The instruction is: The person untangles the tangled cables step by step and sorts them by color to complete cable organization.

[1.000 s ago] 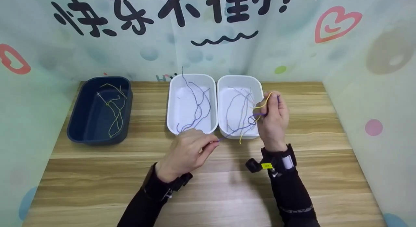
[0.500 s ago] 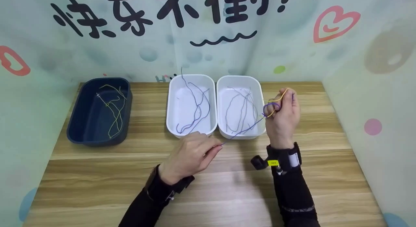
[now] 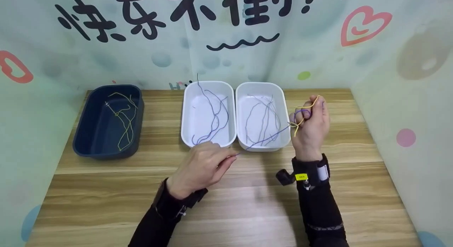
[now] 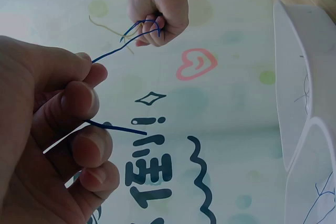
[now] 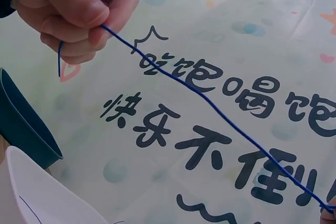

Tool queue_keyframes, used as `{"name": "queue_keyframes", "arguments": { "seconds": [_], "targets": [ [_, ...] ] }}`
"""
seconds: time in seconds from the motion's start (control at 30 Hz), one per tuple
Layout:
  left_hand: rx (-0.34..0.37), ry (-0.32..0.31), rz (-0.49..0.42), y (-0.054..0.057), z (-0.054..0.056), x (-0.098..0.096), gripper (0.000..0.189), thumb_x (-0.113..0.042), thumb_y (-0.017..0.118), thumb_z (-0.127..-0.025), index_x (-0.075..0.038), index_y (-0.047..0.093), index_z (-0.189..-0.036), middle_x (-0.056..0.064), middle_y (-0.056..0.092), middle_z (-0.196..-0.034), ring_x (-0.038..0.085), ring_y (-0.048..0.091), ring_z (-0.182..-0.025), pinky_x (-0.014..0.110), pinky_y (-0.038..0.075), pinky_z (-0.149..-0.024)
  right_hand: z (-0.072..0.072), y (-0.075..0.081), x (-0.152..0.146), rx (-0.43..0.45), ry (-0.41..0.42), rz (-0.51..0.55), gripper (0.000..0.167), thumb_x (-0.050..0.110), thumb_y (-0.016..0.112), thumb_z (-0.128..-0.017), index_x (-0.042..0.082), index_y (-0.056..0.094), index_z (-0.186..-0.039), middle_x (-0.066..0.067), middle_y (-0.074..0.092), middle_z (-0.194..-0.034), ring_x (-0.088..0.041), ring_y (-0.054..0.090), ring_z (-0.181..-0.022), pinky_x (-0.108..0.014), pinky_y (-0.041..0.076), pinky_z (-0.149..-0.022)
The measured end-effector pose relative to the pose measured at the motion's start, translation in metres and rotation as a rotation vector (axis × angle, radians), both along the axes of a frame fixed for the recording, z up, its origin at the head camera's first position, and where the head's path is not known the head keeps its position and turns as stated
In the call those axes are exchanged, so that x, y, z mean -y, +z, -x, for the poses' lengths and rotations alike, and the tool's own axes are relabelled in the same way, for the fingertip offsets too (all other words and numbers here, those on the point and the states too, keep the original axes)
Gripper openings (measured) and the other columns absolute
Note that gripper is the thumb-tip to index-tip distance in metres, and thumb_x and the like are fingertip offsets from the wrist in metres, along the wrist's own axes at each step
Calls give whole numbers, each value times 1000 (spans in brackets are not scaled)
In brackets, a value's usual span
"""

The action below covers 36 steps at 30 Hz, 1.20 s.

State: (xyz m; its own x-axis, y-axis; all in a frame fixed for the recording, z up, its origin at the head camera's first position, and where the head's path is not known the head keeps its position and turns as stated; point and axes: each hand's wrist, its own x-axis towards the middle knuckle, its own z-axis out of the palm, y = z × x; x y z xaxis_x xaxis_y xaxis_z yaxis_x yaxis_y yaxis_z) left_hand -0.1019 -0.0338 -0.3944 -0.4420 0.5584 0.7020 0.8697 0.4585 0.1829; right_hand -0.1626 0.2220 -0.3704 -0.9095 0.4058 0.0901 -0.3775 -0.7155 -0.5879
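Note:
A blue string (image 3: 267, 139) stretches between my two hands over the front of the right white box. My left hand (image 3: 201, 167) pinches one end between thumb and forefinger, and a short tail sticks out past the fingers in the left wrist view. My right hand (image 3: 311, 132) stands to the right of that box and grips the other part of the blue string, which loops at its fingers. With it is a yellow string (image 3: 296, 129), whose loose end hangs by the palm. Where the two strings cross, the curled fingers partly hide them.
The left white box (image 3: 209, 98) holds blue strings, one hanging over its back rim. Thin strings lie in the right white box (image 3: 260, 85). A dark blue box (image 3: 97, 133) with yellow strings stands left on the wooden table (image 3: 247, 211). Behind hangs a printed cloth (image 3: 311, 56).
My right hand has moved right, away from the right white box, carrying the strings along. The blue string's knotted part has shifted right too. My left hand stays almost in place.

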Motion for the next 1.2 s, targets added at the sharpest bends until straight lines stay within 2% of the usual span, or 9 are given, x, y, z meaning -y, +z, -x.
{"name": "queue_keyframes", "arguments": {
  "seconds": [0.2,0.5,0.73,0.87,1.03,1.2],
  "targets": [
    [10,10,18,1,2,9,10,-16,64,-91,-9,67,-85,-3,56,-60,12,50,-52,26,42,-50,0,0,-1,-12,-3,50,29,24,35,-105,4,50,-89,3,40,-53,-8,36,-36,-21,29,-37],
    [-10,29,-2,2,4,16,5,-14,66,-89,-9,67,-87,-4,58,-63,12,52,-55,27,43,-54,0,-1,0,-18,-7,53,29,24,35,-105,4,50,-90,4,39,-53,-8,37,-37,-20,30,-37],
    [-8,15,10,5,3,20,4,-13,67,-87,-9,67,-88,-3,57,-63,13,51,-55,27,42,-52,1,-2,0,1,-42,43,28,24,35,-105,4,48,-90,4,38,-53,-8,36,-37,-20,30,-36],
    [9,15,-4,8,4,27,4,-10,68,-85,-7,67,-87,-3,58,-63,12,51,-55,25,42,-52,2,0,-7,8,-95,64,28,23,37,-104,3,49,-90,4,36,-53,-8,35,-37,-20,30,-39],
    [33,65,-61,13,6,42,4,-7,70,-82,-7,67,-84,-3,62,-64,9,52,-55,24,43,-53,2,3,-12,-10,-151,39,27,22,36,-105,2,49,-91,3,36,-53,-9,35,-37,-21,29,-39],
    [44,152,-127,15,8,52,3,-7,69,-83,-6,69,-86,-2,63,-63,11,53,-54,25,41,-51,2,3,-11,-34,-128,-9,27,21,34,-105,2,48,-91,3,37,-53,-8,34,-35,-21,28,-39]
  ]
}}
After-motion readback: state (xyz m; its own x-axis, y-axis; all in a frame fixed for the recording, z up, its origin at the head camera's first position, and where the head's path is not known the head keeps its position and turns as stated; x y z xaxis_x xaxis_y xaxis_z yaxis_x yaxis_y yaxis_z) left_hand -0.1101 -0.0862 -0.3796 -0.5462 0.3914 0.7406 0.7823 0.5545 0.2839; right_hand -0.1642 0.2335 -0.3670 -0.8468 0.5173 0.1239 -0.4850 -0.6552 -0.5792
